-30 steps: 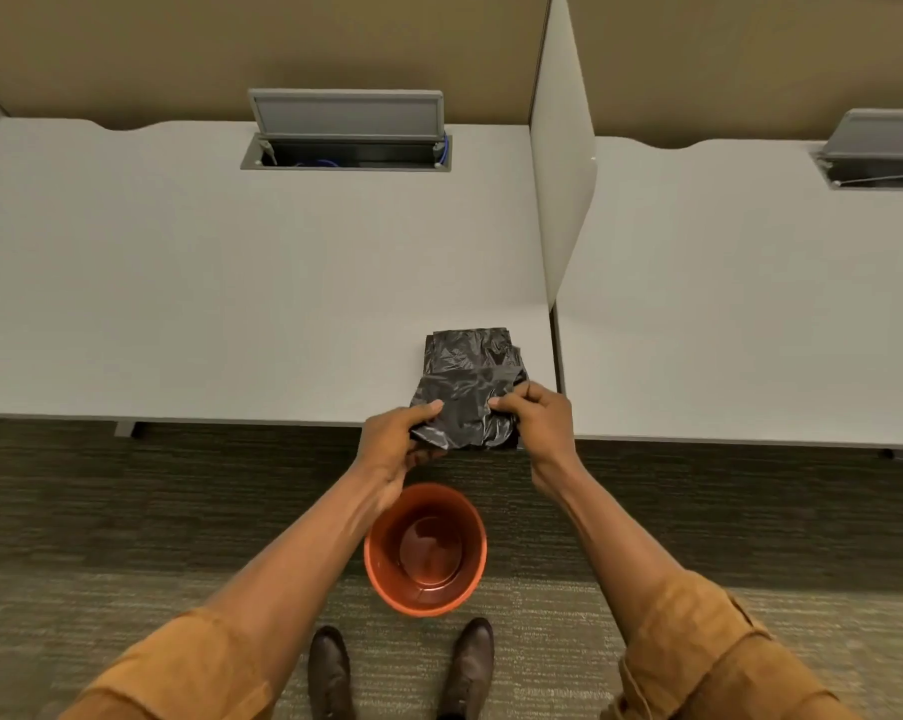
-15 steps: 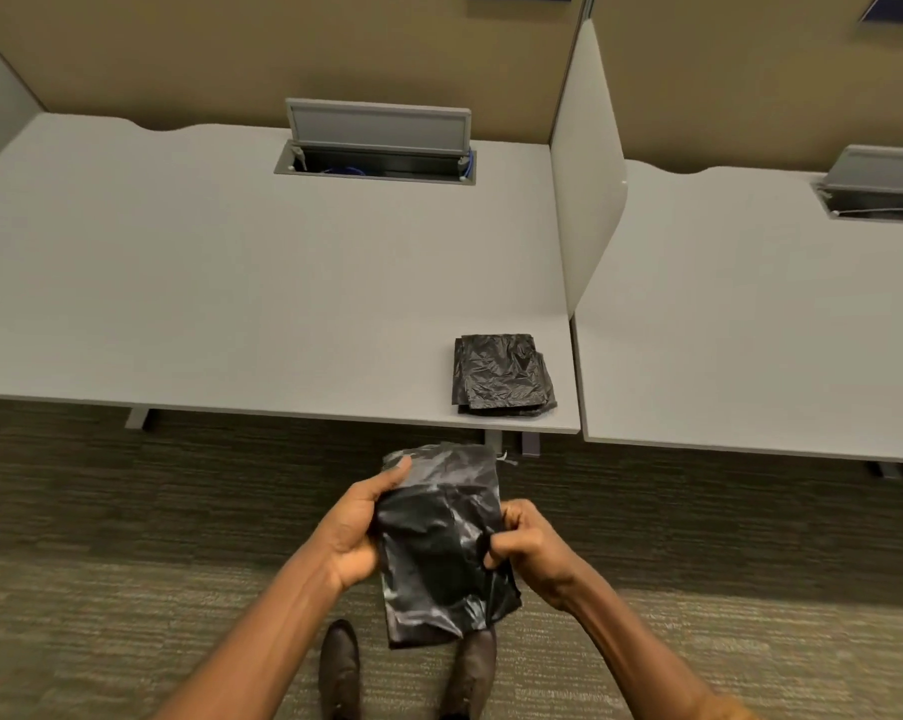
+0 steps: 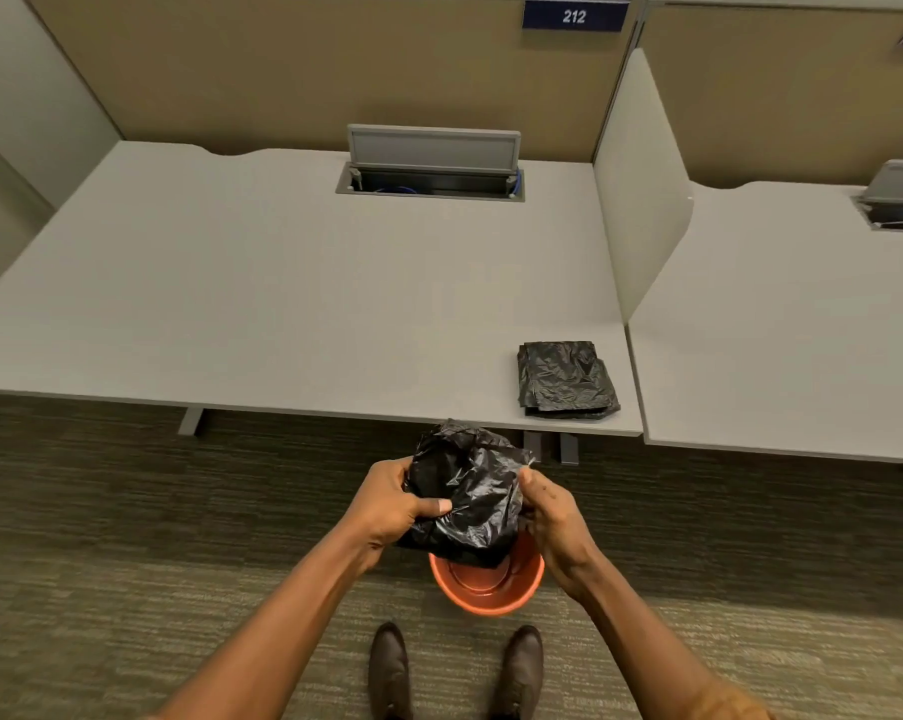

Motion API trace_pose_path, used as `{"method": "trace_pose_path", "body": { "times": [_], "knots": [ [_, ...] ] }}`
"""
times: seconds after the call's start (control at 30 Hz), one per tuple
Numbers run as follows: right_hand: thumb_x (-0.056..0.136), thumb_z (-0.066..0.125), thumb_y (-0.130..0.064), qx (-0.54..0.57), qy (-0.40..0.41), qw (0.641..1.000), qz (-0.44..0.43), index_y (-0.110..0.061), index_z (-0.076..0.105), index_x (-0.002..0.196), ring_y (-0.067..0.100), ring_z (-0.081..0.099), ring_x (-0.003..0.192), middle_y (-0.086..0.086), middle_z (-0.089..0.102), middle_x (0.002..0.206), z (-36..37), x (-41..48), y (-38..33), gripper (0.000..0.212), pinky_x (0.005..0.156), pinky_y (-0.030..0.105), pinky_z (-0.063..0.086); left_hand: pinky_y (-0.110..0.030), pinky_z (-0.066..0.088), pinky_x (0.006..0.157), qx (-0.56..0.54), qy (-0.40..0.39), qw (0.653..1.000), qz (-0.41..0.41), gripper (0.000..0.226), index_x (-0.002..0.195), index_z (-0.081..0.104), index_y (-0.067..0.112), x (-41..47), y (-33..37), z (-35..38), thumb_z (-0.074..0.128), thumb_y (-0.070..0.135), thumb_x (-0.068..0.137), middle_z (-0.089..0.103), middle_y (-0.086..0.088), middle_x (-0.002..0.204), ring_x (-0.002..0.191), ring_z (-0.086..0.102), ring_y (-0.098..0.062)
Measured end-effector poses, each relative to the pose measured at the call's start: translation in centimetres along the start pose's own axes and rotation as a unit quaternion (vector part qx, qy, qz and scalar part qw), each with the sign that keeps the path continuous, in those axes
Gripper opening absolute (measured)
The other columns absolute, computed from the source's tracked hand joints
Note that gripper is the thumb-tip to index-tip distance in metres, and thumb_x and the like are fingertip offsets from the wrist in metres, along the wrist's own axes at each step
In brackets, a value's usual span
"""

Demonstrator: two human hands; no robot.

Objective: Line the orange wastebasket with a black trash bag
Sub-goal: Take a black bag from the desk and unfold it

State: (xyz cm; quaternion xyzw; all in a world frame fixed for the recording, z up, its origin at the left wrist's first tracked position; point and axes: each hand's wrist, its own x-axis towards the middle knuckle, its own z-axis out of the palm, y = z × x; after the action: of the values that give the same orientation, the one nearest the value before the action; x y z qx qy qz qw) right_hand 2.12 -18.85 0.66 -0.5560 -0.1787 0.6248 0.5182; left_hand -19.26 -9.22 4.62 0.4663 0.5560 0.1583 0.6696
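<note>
from my feed i see a pale grey bench (image 3: pixel 283 304) running across the middle, its front edge straight and its back edge notched. a cable hatch (image 3: pixel 431 166) is set into the back of it, the grey lid propped upright and a blue cable showing inside. tan partition panels (image 3: pixel 335 65) stand behind, with a blue nameplate (image 3: pixel 574 15) reading 212 at the top. a white divider screen (image 3: pixel 641 200) stands between this bench and a second bench (image 3: pixel 782 330) on the right, which has its own cable hatch (image 3: pixel 901 200). grey steel legs (image 3: pixel 192 420) show under the front edge. below lies striped olive-brown carpet (image 3: pixel 127 563). the light is even and soft.
</note>
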Motion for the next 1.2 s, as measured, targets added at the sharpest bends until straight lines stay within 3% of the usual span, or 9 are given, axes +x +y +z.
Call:
{"method": "trace_pose_path", "body": {
  "times": [0.23, 0.37, 0.43, 0.6, 0.7, 0.83, 0.93, 1.03, 1.2],
  "knots": [
    [0.079, 0.092, -0.006, -0.060, 0.101, 0.993, -0.008, -0.013, 0.079, 0.117, 0.029, 0.083, 0.100, 0.010, 0.086, 0.106, 3.0, 0.4, 0.8, 0.041, 0.088, 0.048, 0.067, -0.044, 0.068, 0.090, -0.023, 0.012, 0.999, 0.019, 0.043, 0.117, 0.081, 0.012, -1.7, -1.7, -1.8, 0.096, 0.017, 0.078, 0.087, -0.010, 0.109, 0.102, 0.084, -0.026],
    [0.082, 0.089, -0.004, -0.080, 0.110, 0.990, -0.020, -0.017, 0.081, 0.113, 0.028, 0.084, 0.095, 0.008, 0.086, 0.103, 2.9, 0.0, 1.5, 0.035, 0.078, 0.040, 0.068, -0.045, 0.066, 0.090, -0.121, 0.026, 0.991, -0.042, 0.060, 0.112, 0.084, 0.009, -2.1, -2.3, -2.1, 0.071, 0.064, 0.093, 0.086, -0.015, 0.107, 0.101, 0.084, -0.030],
    [0.083, 0.087, -0.003, -0.093, 0.105, 0.990, -0.030, -0.018, 0.083, 0.109, 0.027, 0.084, 0.095, 0.007, 0.086, 0.102, 2.7, -0.2, 1.6, 0.030, 0.074, 0.032, 0.067, -0.044, 0.064, 0.090, -0.146, 0.038, 0.987, -0.062, 0.069, 0.109, 0.086, 0.011, -2.1, -2.5, -2.3, 0.056, 0.072, 0.098, 0.087, -0.012, 0.107, 0.102, 0.084, -0.027],
    [0.089, 0.079, 0.001, -0.120, 0.089, 0.986, -0.068, -0.021, 0.086, 0.094, 0.019, 0.082, 0.095, 0.008, 0.086, 0.099, 2.2, -1.1, 1.5, 0.024, 0.079, 0.029, 0.066, -0.051, 0.064, 0.096, -0.212, 0.093, 0.969, -0.088, 0.034, 0.109, 0.085, 0.005, -1.8, -2.6, -2.1, 0.061, 0.029, 0.109, 0.083, -0.021, 0.115, 0.107, 0.082, -0.035],
    [0.088, 0.077, 0.008, -0.086, 0.100, 0.988, -0.083, -0.010, 0.085, 0.093, 0.015, 0.081, 0.088, 0.009, 0.085, 0.094, 1.7, -1.7, 1.6, 0.020, 0.075, 0.026, 0.065, -0.064, 0.061, 0.100, -0.256, 0.134, 0.950, -0.116, 0.028, 0.113, 0.082, 0.004, -1.5, -2.6, -2.0, 0.062, 0.023, 0.108, 0.083, -0.023, 0.114, 0.111, 0.078, -0.041],
    [0.089, 0.073, 0.012, -0.018, 0.119, 0.990, -0.076, -0.001, 0.081, 0.096, 0.018, 0.080, 0.082, 0.013, 0.083, 0.092, 0.3, -2.5, 1.8, 0.017, 0.069, 0.025, 0.063, -0.043, 0.067, 0.058, -0.320, 0.171, 0.923, -0.125, 0.021, 0.103, 0.078, 0.002, -1.2, -2.8, -2.4, 0.064, 0.017, 0.107, 0.085, -0.018, 0.089, 0.076, 0.084, -0.032],
    [0.088, 0.072, 0.008, 0.041, 0.125, 0.989, -0.066, -0.001, 0.078, 0.105, 0.021, 0.081, 0.086, 0.016, 0.084, 0.098, -0.8, -3.2, 1.7, 0.020, 0.070, 0.029, 0.064, -0.037, 0.064, 0.064, -0.335, 0.201, 0.913, -0.119, 0.014, 0.097, 0.075, 0.003, -1.0, -3.1, -2.4, 0.066, 0.010, 0.105, 0.082, -0.019, 0.099, 0.077, 0.081, -0.029],
    [0.078, 0.076, -0.005, 0.056, 0.102, 0.992, -0.058, -0.003, 0.078, 0.106, 0.023, 0.080, 0.092, 0.016, 0.083, 0.104, -1.3, -3.7, 1.6, 0.028, 0.076, 0.032, 0.063, -0.037, 0.060, 0.075, -0.274, 0.218, 0.930, -0.114, 0.010, 0.099, 0.074, 0.003, -0.9, -3.7, -2.2, 0.069, 0.010, 0.103, 0.079, -0.017, 0.106, 0.086, 0.074, -0.026],
    [0.080, 0.078, -0.010, 0.021, 0.057, 0.997, -0.057, -0.008, 0.079, 0.100, 0.026, 0.079, 0.095, 0.017, 0.082, 0.104, -0.9, -4.1, 1.1, 0.021, 0.077, 0.033, 0.064, -0.037, 0.050, 0.076, -0.110, 0.195, 0.970, -0.097, 0.027, 0.083, 0.071, 0.013, -2.2, -3.8, -0.1, 0.079, 0.035, 0.096, 0.074, 0.003, 0.069, 0.073, 0.064, -0.017]
  ]
}}
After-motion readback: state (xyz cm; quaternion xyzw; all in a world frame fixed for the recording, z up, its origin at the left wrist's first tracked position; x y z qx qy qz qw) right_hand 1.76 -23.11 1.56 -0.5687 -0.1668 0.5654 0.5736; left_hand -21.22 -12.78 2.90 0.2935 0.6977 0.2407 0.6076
